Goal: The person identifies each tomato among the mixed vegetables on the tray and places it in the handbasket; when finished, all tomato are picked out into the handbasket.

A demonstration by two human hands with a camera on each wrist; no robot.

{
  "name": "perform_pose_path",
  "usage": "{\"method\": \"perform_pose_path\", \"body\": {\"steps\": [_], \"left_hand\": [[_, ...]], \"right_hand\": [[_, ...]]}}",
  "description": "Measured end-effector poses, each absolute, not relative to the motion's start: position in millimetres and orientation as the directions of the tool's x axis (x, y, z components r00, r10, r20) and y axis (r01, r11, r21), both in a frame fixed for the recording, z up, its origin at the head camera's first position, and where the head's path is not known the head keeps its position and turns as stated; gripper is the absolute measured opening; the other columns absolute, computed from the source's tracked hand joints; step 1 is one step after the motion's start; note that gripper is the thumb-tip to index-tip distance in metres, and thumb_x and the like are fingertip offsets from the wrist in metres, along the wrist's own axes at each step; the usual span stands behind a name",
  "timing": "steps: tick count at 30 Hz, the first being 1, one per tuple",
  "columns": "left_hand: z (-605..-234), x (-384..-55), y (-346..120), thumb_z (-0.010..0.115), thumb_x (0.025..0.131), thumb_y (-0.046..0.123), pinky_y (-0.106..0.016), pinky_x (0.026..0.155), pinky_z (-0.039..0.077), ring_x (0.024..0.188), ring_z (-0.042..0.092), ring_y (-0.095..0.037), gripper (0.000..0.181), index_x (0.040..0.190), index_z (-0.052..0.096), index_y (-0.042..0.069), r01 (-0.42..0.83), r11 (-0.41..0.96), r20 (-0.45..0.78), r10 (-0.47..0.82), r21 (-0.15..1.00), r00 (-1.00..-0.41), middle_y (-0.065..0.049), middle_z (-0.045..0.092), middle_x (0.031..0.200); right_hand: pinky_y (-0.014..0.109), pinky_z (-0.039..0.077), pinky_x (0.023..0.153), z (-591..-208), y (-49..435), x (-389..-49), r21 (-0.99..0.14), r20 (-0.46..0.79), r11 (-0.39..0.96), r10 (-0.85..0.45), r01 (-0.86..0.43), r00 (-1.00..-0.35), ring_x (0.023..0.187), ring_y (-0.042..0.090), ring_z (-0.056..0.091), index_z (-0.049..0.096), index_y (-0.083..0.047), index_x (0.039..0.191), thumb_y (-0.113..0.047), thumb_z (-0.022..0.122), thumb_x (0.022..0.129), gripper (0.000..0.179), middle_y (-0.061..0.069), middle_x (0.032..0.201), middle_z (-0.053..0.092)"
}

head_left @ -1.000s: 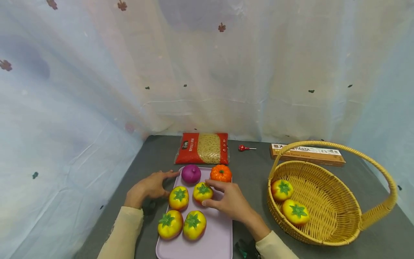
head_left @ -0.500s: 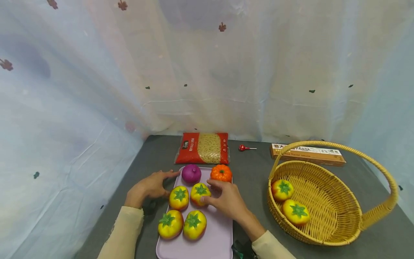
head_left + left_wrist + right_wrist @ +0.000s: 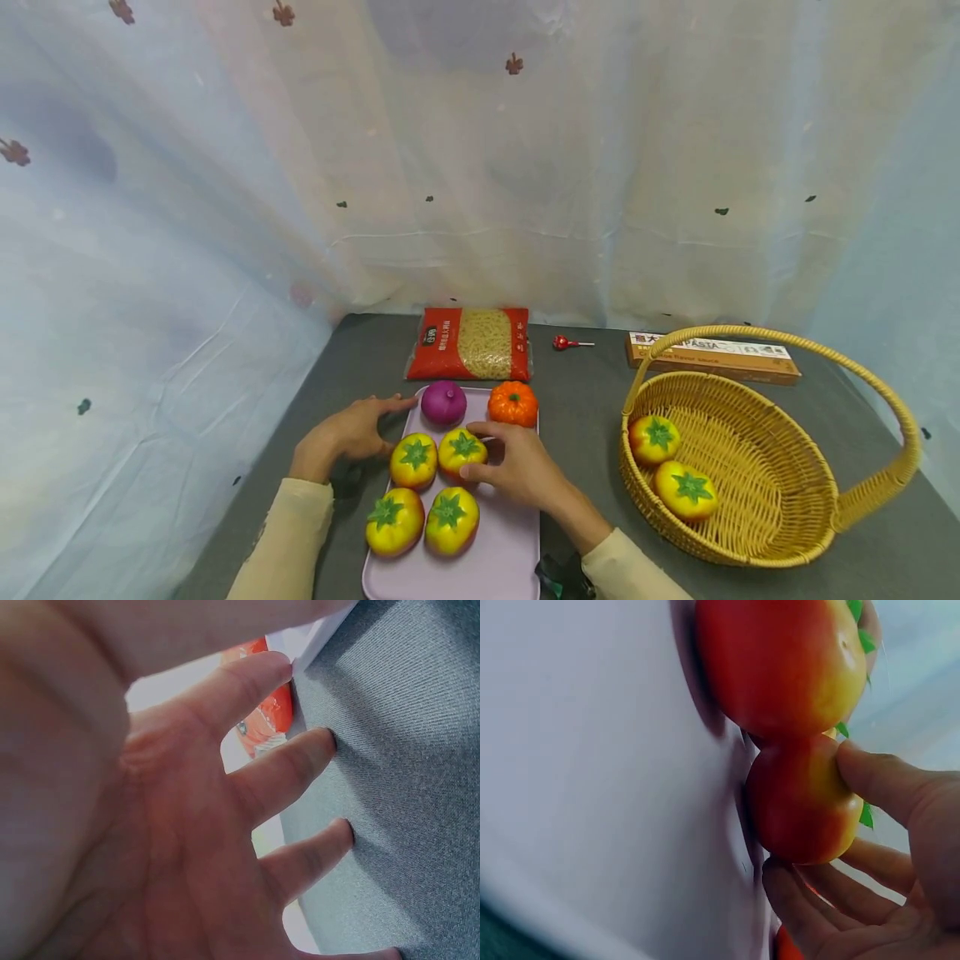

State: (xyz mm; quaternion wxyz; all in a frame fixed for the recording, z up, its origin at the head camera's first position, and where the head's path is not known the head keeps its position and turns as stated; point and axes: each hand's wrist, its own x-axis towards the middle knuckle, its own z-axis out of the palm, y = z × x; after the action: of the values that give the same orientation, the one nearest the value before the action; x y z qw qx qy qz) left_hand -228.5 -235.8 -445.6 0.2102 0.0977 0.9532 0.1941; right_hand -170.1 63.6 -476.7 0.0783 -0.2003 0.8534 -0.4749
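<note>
Head view shows me one pink tray (image 3: 502, 537) with four tomatoes (image 3: 452, 525), one onion (image 3: 443, 403) at twelve o'clock and one pumpkin (image 3: 513, 404) at one. At three o'clock from it stands one basket (image 3: 757, 487) with two more tomatoes by its nine o'clock side. The right hand (image 3: 521, 467) pinches one tray tomato (image 3: 459, 447), five o'clock from the onion, between thumb and fingers. The left hand (image 3: 352, 429) is spread out, holding nothing, fingertips on the table (image 3: 405, 787) at the tray's ten o'clock side. One pasta bag (image 3: 472, 344) lies at twelve o'clock.
</note>
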Motion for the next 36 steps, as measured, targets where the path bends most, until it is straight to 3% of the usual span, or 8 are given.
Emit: {"method": "perform_pose_path", "body": {"steps": [5,10,15,19,27,31,36], "left_hand": [[-447,-228,-237,0.09,0.088,0.028,-0.087,0.119,0.028,0.162,0.027,-0.056,0.086,0.163,0.052,0.043,0.109,0.907,-0.36,0.269,0.408,-0.893,-0.011,0.041,0.176],[-447,-228,-236,0.09,0.087,0.026,-0.086,0.12,0.028,0.163,0.026,-0.056,0.086,0.163,0.052,0.042,0.116,0.902,-0.356,0.278,0.415,-0.892,-0.011,0.042,0.176],[-447,-229,-236,0.09,0.087,0.024,-0.086,0.121,0.027,0.163,0.025,-0.056,0.087,0.163,0.052,0.042,0.115,0.9,-0.355,0.279,0.42,-0.892,-0.011,0.041,0.177],[-448,-229,-237,0.09,0.087,0.022,-0.087,0.12,0.027,0.163,0.025,-0.056,0.087,0.163,0.052,0.042,0.107,0.902,-0.357,0.271,0.418,-0.894,-0.011,0.041,0.176],[-447,-229,-236,0.089,0.088,0.02,-0.085,0.121,0.029,0.163,0.025,-0.055,0.087,0.164,0.052,0.04,0.107,0.9,-0.357,0.274,0.423,-0.893,-0.011,0.041,0.176],[-446,-228,-236,0.089,0.088,0.019,-0.086,0.12,0.029,0.163,0.025,-0.056,0.087,0.164,0.052,0.04,0.104,0.901,-0.361,0.272,0.421,-0.892,-0.012,0.041,0.176],[-445,-228,-235,0.089,0.087,0.02,-0.087,0.118,0.029,0.163,0.025,-0.056,0.088,0.163,0.052,0.041,0.088,0.902,-0.372,0.261,0.422,-0.891,-0.012,0.041,0.176]], "right_hand": [[0.047,0.066,0.097,-475,70,-169,-0.876,0.086,0.401,-0.419,-0.269,-0.904,0.109,0.027,0.079,0.072,-0.005,0.139,-0.023,0.09,0.092,0.053,0.011,0.131,0.078],[0.047,0.064,0.103,-465,89,-161,-0.913,0.098,0.317,-0.444,-0.258,-0.89,0.12,0.031,0.077,0.074,-0.008,0.138,-0.022,0.091,0.091,0.051,0.01,0.134,0.077],[0.033,0.061,0.107,-446,123,-145,-0.93,0.099,0.26,-0.503,-0.26,-0.858,0.128,0.03,0.073,0.072,-0.013,0.142,-0.022,0.089,0.093,0.052,0.009,0.144,0.072],[0.021,0.056,0.109,-428,161,-127,-0.93,0.075,0.283,-0.481,-0.236,-0.874,0.129,0.019,0.07,0.069,-0.022,0.146,-0.025,0.088,0.095,0.054,0.002,0.149,0.067],[0.021,0.061,0.101,-408,254,-89,-0.899,0.136,0.333,-0.406,-0.285,-0.903,0.123,0.008,0.07,0.067,-0.016,0.148,-0.005,0.081,0.098,0.053,0.004,0.145,0.069],[0.022,0.064,0.095,-405,300,-75,-0.876,0.1,0.41,-0.358,-0.252,-0.929,0.125,0.002,0.07,0.063,-0.01,0.152,0.0,0.076,0.101,0.054,-0.009,0.146,0.071],[0.02,0.065,0.085,-414,352,-66,-0.789,0.031,0.587,-0.255,-0.18,-0.967,0.122,-0.009,0.066,0.059,-0.008,0.156,-0.005,0.074,0.103,0.055,-0.028,0.144,0.064]]}}
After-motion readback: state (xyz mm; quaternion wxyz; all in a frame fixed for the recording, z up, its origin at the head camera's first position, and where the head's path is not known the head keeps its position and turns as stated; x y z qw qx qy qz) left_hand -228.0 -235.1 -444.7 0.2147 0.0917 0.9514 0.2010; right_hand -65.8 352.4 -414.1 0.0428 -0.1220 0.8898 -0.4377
